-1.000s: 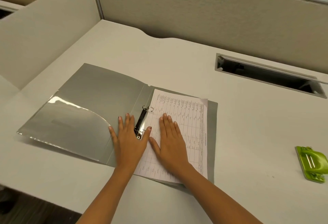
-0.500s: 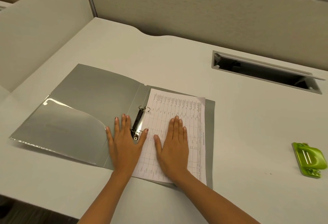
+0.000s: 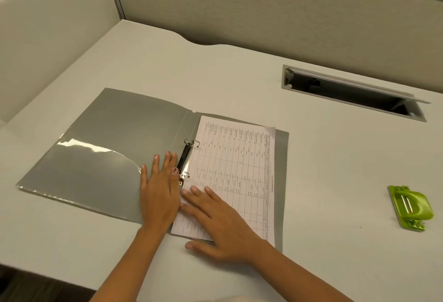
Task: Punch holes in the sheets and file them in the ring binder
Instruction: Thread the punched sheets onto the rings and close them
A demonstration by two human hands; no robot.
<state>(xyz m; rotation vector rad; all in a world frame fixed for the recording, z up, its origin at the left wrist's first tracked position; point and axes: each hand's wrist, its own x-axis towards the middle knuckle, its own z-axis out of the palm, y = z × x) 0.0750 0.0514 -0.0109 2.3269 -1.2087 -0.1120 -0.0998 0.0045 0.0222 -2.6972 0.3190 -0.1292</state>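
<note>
While the grey ring binder [image 3: 119,138] lies open on the tabletop [image 3: 239,74], a printed sheet [image 3: 239,170] sits on its right half, threaded onto the rings [image 3: 185,160]. The left hand [image 3: 159,191] presses flat on the inner cover, fingers spread. The right hand [image 3: 223,227] rests flat, grasping nothing, on the sheet's near-left corner. A green hole punch [image 3: 411,208] stands well apart at right.

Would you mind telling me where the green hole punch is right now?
In the head view, the green hole punch lies on the desk at the far right, well clear of the open ring binder, beyond the right hand.
</note>
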